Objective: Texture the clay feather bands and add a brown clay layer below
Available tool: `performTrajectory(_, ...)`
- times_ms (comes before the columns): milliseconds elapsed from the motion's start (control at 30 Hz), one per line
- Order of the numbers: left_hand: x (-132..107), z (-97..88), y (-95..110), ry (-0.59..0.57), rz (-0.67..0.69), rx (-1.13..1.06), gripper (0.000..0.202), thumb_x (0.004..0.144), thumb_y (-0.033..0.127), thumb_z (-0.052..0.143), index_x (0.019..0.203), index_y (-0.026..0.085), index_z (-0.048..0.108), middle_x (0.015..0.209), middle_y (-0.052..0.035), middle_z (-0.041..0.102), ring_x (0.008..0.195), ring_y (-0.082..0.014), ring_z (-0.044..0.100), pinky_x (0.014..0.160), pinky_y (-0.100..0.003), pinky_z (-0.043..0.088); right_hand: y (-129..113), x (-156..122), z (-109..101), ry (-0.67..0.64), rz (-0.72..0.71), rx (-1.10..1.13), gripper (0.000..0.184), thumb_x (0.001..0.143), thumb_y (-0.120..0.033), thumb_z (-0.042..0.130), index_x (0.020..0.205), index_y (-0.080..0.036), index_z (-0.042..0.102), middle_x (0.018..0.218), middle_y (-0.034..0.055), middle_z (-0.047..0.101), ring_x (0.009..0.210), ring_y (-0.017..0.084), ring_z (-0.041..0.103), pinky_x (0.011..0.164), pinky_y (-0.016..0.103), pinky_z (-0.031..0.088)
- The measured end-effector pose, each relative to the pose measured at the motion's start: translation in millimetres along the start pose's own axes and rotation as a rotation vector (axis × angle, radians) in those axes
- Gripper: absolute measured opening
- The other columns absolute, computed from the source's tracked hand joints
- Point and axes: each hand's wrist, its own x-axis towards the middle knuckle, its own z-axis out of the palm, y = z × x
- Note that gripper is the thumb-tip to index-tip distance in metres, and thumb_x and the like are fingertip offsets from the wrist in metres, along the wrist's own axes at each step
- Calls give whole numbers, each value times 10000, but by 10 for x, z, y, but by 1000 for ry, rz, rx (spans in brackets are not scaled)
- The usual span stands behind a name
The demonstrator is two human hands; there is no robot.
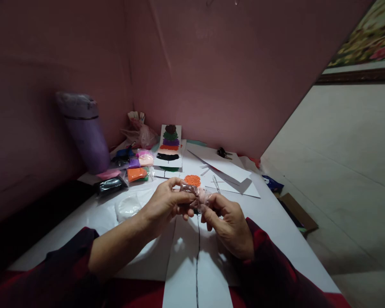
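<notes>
Item inspected: a clear plastic packet of brown modelling clay (188, 191), at the centre of the view, held up over the white work surface (276, 239). Both hands are clamped on it. The left hand (167, 199) pinches the brown body between thumb and fingers from nine o'clock; the right hand (224, 214) grips the wrapper with thumb and forefinger from between three and four o'clock. A pale pink portion shows at the three o'clock end; whether it shares the same wrapper is not discernible.

Handling assessment: the packet is judged light and soft, likely to dent under firm thumb pressure. The glossy film appears thin, probably slippery and easily torn. Suitable holds are the flat of the brown body, pinched gently, and the loose film at the three o'clock end, which spares the clay.

Surroundings, taken from the packet: an orange textured disc (192, 180) sits just beyond at twelve o'clock; a card of coloured bands (168, 147) stands at eleven; an orange clay packet (136, 174) lies at ten; a white clay packet (127, 208) lies near nine.
</notes>
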Motion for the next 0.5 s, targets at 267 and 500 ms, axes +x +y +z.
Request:
performTrajectory(267, -6, 4, 2, 23, 5, 1, 387, 615, 155, 751, 861, 174, 453, 598, -10, 652, 411, -103, 561, 400, -185, 414, -33, 66, -14, 52, 213, 321, 354, 789, -503, 681, 810, -178, 544, 538, -28, 598, 372, 75, 482, 312, 147, 288)
performTrajectory(500, -19, -2, -18, 4, 7, 5, 384, 614, 157, 759, 855, 172, 461, 597, -9, 642, 421, -104, 562, 413, -193, 426, -24, 44, -4, 18, 124, 242, 251, 819, -392, 695, 776, -155, 624, 580, -15, 600, 444, 79, 494, 401, 192, 389)
